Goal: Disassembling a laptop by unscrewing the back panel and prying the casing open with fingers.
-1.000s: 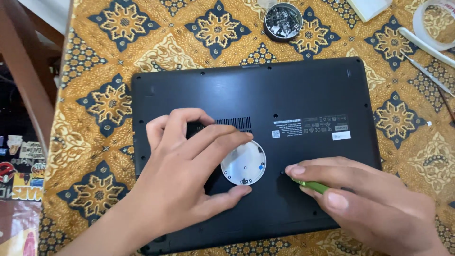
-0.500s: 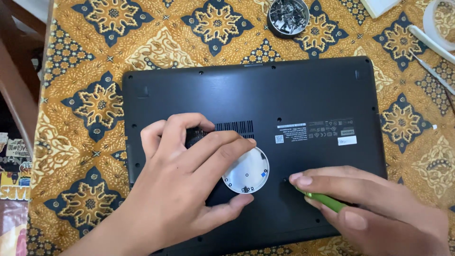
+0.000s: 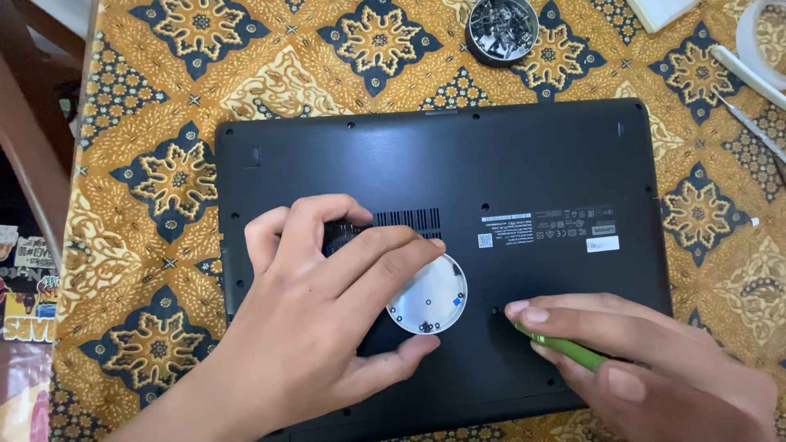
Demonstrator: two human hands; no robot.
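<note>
A black laptop [image 3: 508, 164] lies upside down on a patterned cloth, its bottom cover with vent slots and labels facing up. My left hand [image 3: 319, 327] rests on the cover and pinches a small round white disc [image 3: 432, 296] between fingers and thumb. My right hand [image 3: 655, 360] grips a green-handled screwdriver [image 3: 565, 348], whose tip points at a screw hole [image 3: 494, 310] just right of the disc.
A round metal tin [image 3: 501, 31] with several small screws sits beyond the laptop's far edge. White items and a thin metal tool [image 3: 749, 123] lie at the right. A wooden chair part [image 3: 29, 155] stands off the table's left edge.
The view has shifted slightly, so the laptop sits more to the right and lower in frame. Both hands keep their hold on the disc and screwdriver, barely moving.
</note>
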